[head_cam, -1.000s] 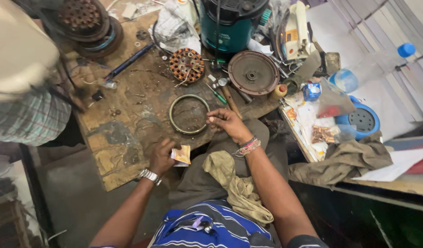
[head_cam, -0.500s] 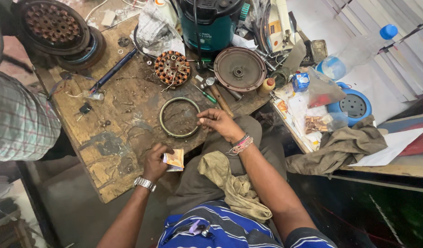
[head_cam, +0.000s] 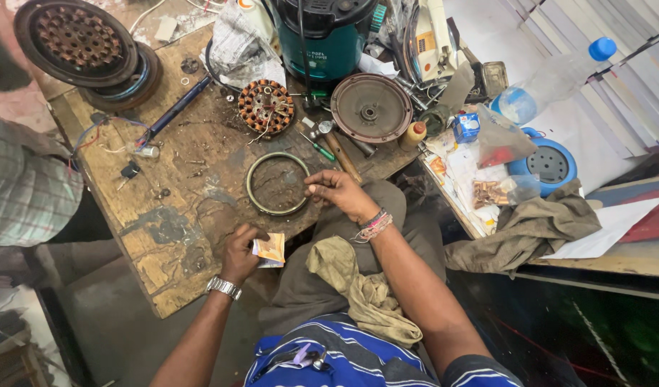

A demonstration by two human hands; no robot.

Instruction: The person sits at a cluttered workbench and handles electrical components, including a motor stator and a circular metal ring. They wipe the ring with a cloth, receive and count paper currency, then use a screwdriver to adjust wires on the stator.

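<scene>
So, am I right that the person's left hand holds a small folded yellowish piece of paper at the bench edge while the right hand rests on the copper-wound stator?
Not quite. The head view shows the right hand at the rim of the metal ring lying flat on the wooden bench, not on the copper-wound stator, which sits apart, farther back. The left hand does hold the folded yellowish paper at the bench edge.
</scene>
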